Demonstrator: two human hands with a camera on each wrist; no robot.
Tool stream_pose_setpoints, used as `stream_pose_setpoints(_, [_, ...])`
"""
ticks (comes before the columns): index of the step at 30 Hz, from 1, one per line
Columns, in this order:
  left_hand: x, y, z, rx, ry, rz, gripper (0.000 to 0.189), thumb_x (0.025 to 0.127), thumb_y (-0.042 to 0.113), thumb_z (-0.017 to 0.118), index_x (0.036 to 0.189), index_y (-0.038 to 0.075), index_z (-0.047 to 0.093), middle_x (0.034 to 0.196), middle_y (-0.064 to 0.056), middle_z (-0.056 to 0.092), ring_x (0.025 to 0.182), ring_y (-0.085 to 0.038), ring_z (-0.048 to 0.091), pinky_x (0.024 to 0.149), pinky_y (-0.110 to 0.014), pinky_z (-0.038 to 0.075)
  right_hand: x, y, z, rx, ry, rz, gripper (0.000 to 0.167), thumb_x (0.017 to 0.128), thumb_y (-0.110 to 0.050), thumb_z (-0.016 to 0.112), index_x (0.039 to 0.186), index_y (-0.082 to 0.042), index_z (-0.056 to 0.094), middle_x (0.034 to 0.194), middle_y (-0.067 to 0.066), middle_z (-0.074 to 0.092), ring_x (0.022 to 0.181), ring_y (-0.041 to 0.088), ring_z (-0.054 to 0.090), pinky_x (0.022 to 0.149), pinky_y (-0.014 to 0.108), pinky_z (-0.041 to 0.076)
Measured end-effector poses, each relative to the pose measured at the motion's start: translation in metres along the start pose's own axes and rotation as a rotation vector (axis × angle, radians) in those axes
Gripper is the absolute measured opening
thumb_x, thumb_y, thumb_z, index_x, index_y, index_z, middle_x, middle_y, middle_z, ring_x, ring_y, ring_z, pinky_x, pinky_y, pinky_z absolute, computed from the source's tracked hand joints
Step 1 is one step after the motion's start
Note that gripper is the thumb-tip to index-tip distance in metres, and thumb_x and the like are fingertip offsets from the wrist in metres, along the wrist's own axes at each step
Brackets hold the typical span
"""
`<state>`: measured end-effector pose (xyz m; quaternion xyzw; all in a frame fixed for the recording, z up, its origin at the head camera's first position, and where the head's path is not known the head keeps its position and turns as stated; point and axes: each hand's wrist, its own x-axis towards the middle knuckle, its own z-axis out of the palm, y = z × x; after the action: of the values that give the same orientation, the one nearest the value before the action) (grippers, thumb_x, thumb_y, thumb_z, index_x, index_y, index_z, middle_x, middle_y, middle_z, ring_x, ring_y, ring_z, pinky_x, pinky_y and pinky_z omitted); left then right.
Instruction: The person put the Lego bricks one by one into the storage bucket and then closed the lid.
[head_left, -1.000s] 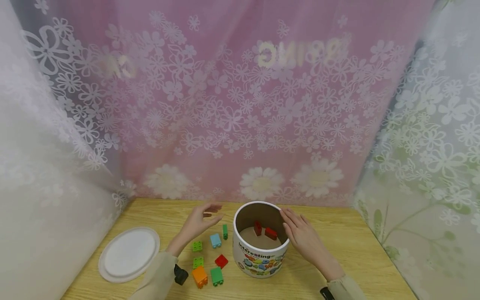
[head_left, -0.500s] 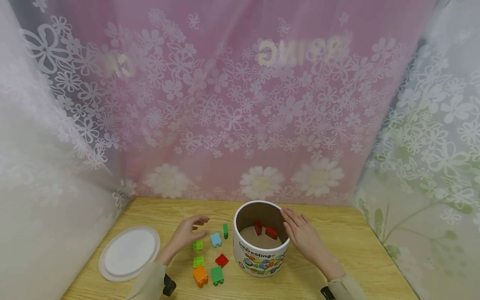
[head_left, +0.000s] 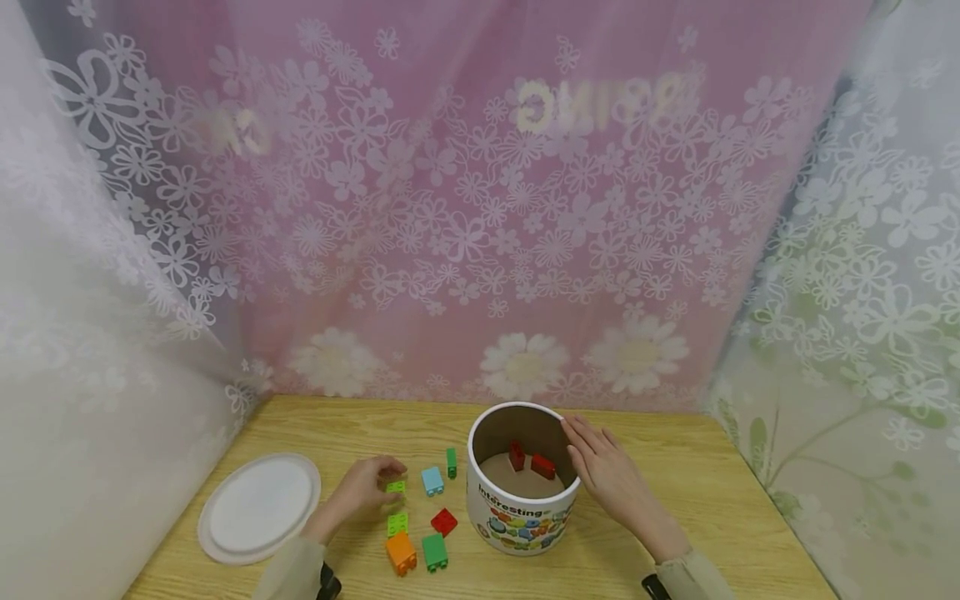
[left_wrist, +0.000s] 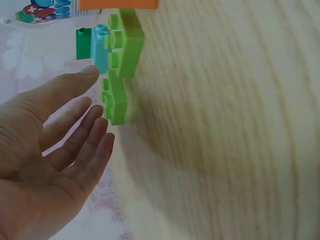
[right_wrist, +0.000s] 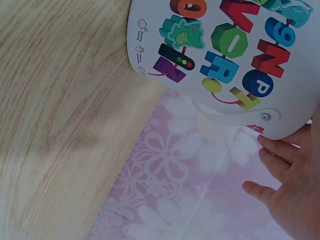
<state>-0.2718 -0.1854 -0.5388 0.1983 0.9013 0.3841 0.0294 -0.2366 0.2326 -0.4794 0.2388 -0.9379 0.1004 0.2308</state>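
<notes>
My left hand (head_left: pixel 365 486) is at a lime-green building brick (head_left: pixel 396 487), thumb and fingers spread around it. In the left wrist view that lime brick (left_wrist: pixel 117 100) sits just beyond the fingertips, with a gap between thumb and fingers. A second lime brick (head_left: pixel 397 523) lies nearer the person. My right hand (head_left: pixel 611 479) rests on the right rim of a white printed bucket (head_left: pixel 517 529), its fingers fairly straight. Two red bricks (head_left: pixel 542 467) lie inside the bucket. In the right wrist view, the fingers (right_wrist: pixel 277 152) touch the bucket's printed side (right_wrist: pixel 200 100).
Between left hand and bucket lie a light blue brick (head_left: pixel 432 481), a narrow green brick (head_left: pixel 452 462), a red brick (head_left: pixel 444 522), an orange brick (head_left: pixel 401 552) and a green brick (head_left: pixel 435 552). A white round lid (head_left: pixel 258 508) lies at left on the wooden table (head_left: pixel 660 442).
My left hand has moved left and toward the person, down from beside the bucket to the far lime brick. The right hand stays on the bucket rim.
</notes>
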Motion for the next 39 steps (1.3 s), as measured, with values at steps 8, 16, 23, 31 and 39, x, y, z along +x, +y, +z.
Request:
stream_pose_setpoints(8, [-0.002, -0.012, 0.003, 0.049, -0.019, 0.009, 0.029, 0.080, 0.006, 0.086, 0.106, 0.005, 0.073, 0.107, -0.008, 0.070, 0.097, -0.026, 0.067, 0.081, -0.041, 0.058, 0.001, 0.001, 0.001, 0.002, 0.002, 0.013, 0.048, 0.101, -0.015, 0.060, 0.146, 0.000, 0.053, 0.149, 0.018, 0.053, 0.138, 0.035, 0.048, 0.111, 0.062, 0.038])
stream_pose_setpoints(16, [-0.001, -0.011, 0.001, 0.027, 0.008, 0.007, 0.030, 0.082, 0.004, 0.083, 0.110, 0.004, 0.072, 0.107, -0.007, 0.070, 0.093, -0.022, 0.064, 0.075, -0.032, 0.056, 0.000, 0.002, 0.001, 0.016, -0.026, 0.028, 0.049, 0.103, -0.017, 0.058, 0.149, -0.002, 0.050, 0.152, 0.016, 0.050, 0.142, 0.033, 0.045, 0.114, 0.061, 0.036])
stream_pose_setpoints(23, [0.004, 0.002, -0.008, 0.012, 0.066, 0.046, 0.032, 0.083, 0.000, 0.081, 0.113, 0.000, 0.071, 0.108, -0.008, 0.070, 0.097, -0.028, 0.065, 0.081, -0.040, 0.060, 0.000, 0.002, 0.002, 0.011, -0.037, 0.040, 0.049, 0.104, -0.018, 0.057, 0.150, -0.002, 0.049, 0.153, 0.015, 0.049, 0.142, 0.033, 0.044, 0.115, 0.060, 0.034])
stream_pose_setpoints(31, [0.013, 0.021, -0.019, 0.002, 0.080, 0.069, 0.032, 0.085, 0.001, 0.079, 0.115, 0.000, 0.071, 0.110, -0.009, 0.069, 0.099, -0.029, 0.065, 0.087, -0.048, 0.058, -0.001, 0.003, 0.003, 0.005, -0.036, 0.039, 0.049, 0.104, -0.019, 0.056, 0.150, -0.003, 0.049, 0.153, 0.015, 0.049, 0.142, 0.032, 0.044, 0.115, 0.060, 0.035])
stream_pose_setpoints(39, [0.020, 0.038, -0.029, 0.037, 0.090, 0.130, 0.030, 0.085, 0.003, 0.080, 0.114, 0.005, 0.072, 0.110, -0.010, 0.069, 0.097, -0.029, 0.066, 0.086, -0.049, 0.059, 0.000, 0.002, 0.002, 0.003, -0.038, 0.040, 0.049, 0.104, -0.019, 0.056, 0.150, -0.003, 0.049, 0.153, 0.015, 0.049, 0.142, 0.032, 0.044, 0.115, 0.060, 0.035])
